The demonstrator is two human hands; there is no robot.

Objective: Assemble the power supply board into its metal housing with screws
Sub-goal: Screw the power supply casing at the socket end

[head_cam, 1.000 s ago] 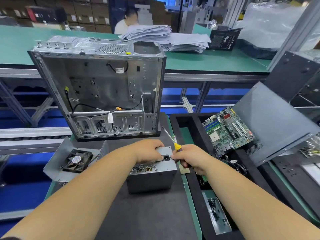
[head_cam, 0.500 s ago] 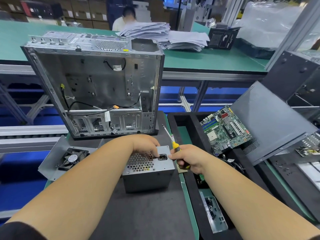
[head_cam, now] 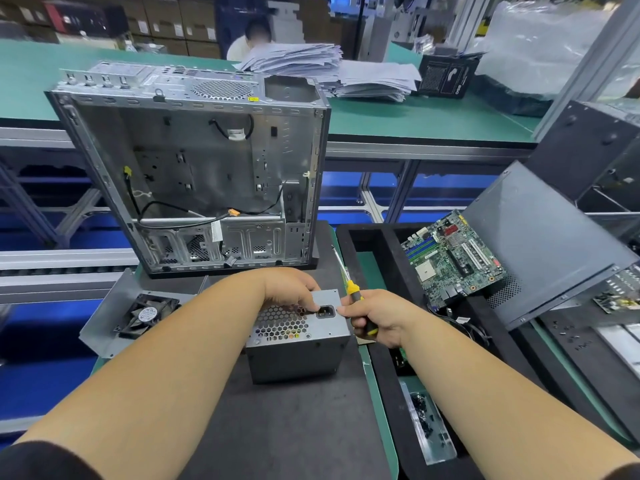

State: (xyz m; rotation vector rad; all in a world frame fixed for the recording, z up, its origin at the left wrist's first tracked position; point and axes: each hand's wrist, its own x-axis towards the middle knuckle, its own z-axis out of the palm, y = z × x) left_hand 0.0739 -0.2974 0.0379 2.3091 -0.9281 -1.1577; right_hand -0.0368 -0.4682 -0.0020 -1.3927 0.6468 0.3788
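Observation:
A grey power supply housing stands on the dark mat, its perforated face with the black power socket turned up. My left hand lies over its far top edge, fingers curled down on it beside the socket. My right hand grips a yellow-handled screwdriver, shaft pointing up and away, at the housing's right edge. No screw is visible at the hands.
An open computer case stands upright behind the housing. A fan on a metal plate lies at the left. A motherboard leans in the black foam tray at the right, beside a dark side panel. A clear strip of small screws lies near the front.
The housing has tipped so that its perforated face shows fully. My left hand has shifted to the far edge and my right hand with the screwdriver has come closer to the socket corner.

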